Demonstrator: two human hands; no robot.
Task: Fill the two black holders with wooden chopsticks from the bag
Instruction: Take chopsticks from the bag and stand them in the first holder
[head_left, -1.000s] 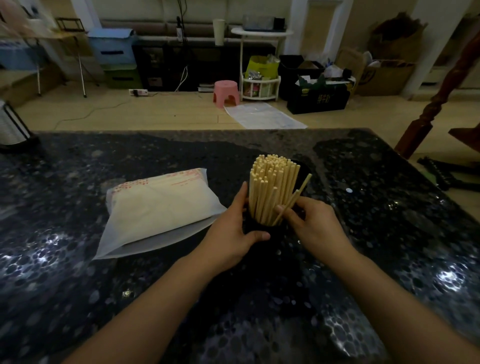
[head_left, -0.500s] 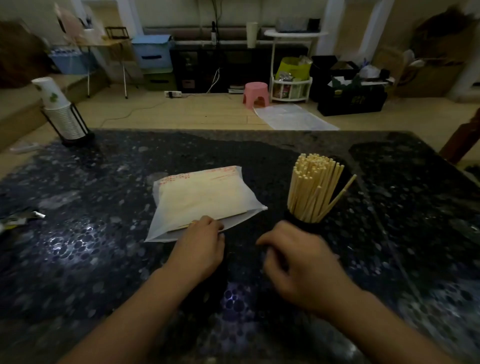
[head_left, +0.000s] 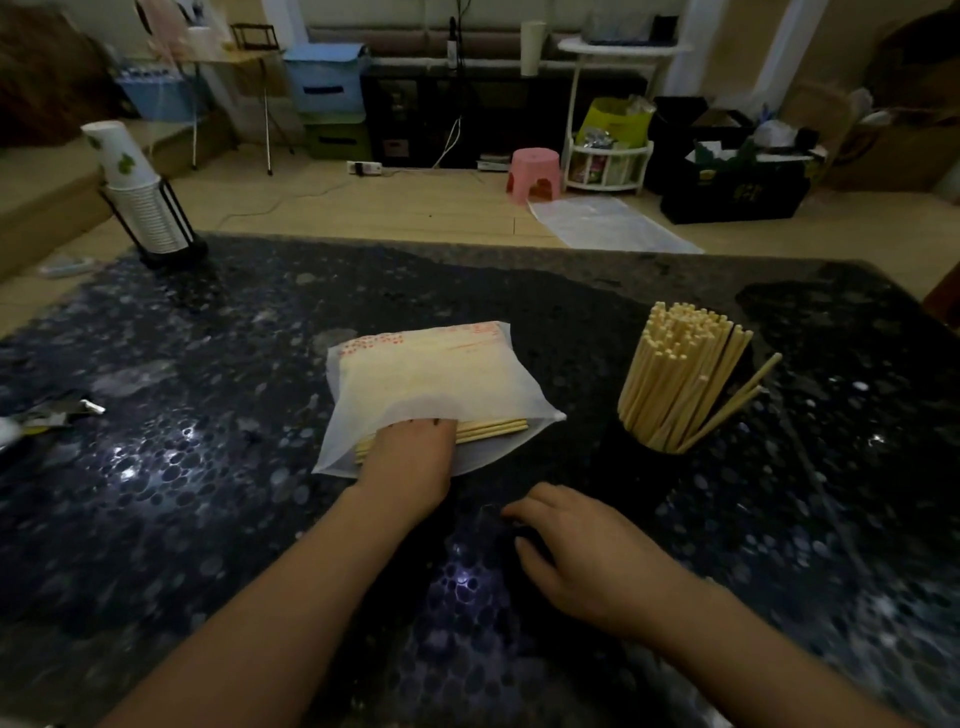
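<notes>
A: Dark table (head_left: 208, 519), white bag (head_left: 426, 379) in the middle, one black holder (head_left: 644, 457) to its right, crammed with chopsticks (head_left: 670, 379).

B: Left hand (head_left: 405, 457) is in the bag's mouth, fingers hidden, so I can't tell its grip.

A: Right hand (head_left: 587, 551) hovers loosely curled, holding nothing.

B: It should pin the bag's lip while the left draws a bundle (head_left: 493, 429) out straight. Second holder? Not visible.

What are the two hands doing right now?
Left hand: fingers inside the bag, grip cannot be told.
Right hand: open, holding nothing.
</notes>
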